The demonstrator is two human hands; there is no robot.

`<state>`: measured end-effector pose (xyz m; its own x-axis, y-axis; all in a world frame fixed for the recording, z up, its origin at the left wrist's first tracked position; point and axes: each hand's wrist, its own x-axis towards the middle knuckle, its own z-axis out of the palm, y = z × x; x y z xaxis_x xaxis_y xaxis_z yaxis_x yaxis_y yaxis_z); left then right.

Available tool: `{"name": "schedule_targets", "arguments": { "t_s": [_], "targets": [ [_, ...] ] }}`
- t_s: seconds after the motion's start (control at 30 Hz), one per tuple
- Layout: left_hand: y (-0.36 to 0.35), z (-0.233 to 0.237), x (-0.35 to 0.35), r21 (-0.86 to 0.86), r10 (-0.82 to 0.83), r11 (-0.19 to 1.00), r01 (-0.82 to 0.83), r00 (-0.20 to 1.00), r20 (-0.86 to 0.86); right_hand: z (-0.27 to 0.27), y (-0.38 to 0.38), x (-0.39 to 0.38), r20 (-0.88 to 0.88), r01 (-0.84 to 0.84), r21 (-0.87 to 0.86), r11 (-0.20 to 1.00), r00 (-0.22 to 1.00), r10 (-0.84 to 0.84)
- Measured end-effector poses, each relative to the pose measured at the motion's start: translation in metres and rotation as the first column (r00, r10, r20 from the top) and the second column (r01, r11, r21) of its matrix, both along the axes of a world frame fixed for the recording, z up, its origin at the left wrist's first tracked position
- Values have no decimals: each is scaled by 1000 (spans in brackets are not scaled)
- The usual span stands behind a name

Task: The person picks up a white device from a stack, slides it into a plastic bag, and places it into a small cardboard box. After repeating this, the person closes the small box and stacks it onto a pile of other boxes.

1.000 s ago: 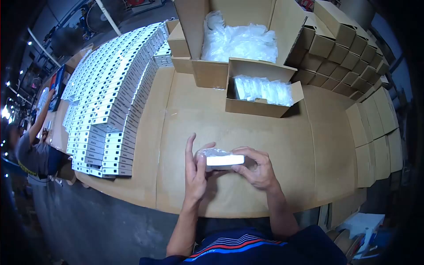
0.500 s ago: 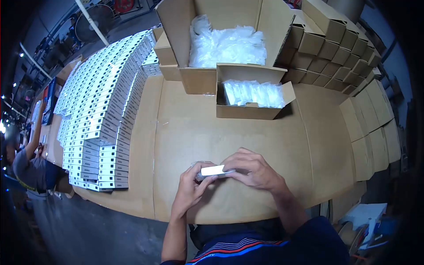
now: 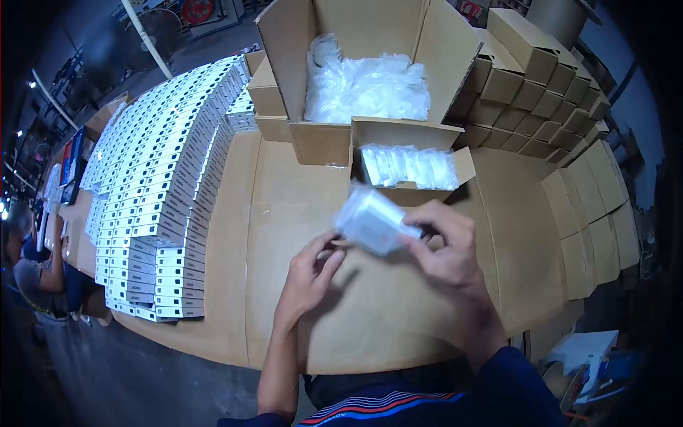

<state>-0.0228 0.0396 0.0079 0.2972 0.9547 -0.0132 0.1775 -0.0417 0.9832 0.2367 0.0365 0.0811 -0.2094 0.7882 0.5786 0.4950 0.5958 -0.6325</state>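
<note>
My right hand (image 3: 448, 238) pinches the right edge of a clear plastic packet (image 3: 373, 220) with a flat white piece inside. The packet is tilted above the table and blurred by motion. Close to its lower left corner is my left hand (image 3: 311, 274), fingers loosely curled and thumb apart, with nothing visible in it. Just beyond the packet stands a small open carton (image 3: 416, 197) holding a row of similar packets (image 3: 409, 167).
Behind the small carton, a large open carton (image 3: 320, 144) holds a heap of clear plastic bags (image 3: 370, 85). Stacked small white boxes (image 3: 163, 178) fill the left side. Brown cartons (image 3: 533, 99) are piled at back right, others (image 3: 594, 213) along the right edge. A co-worker (image 3: 43, 274) is far left.
My right hand has raised the packet and swung it forward, toward the small carton. My left hand has come away from its grip on the packet. The camera view has shifted slightly.
</note>
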Motion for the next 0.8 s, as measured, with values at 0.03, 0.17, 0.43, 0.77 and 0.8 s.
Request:
{"name": "schedule_targets", "arguments": {
  "t_s": [0.03,0.17,0.43,0.77,0.8],
  "targets": [
    [7,8,10,58,56,997,-54,997,-44,-3,8,-4,-118,100,-21,995,988,-102],
    [51,-4,30,459,115,886,68,926,-359,-17,42,-35,-367,383,-50,922,852,-374],
    [67,-19,46,495,149,869,21,942,-301,-36,84,-69,-139,525,225,821,851,-506],
    [72,-14,43,350,88,937,-13,976,-198,-65,107,-86,209,570,74,818,793,-572],
    [72,-11,41,322,70,947,-9,982,-176,-69,107,-87,268,564,58,824,786,-557]
  ]
}}
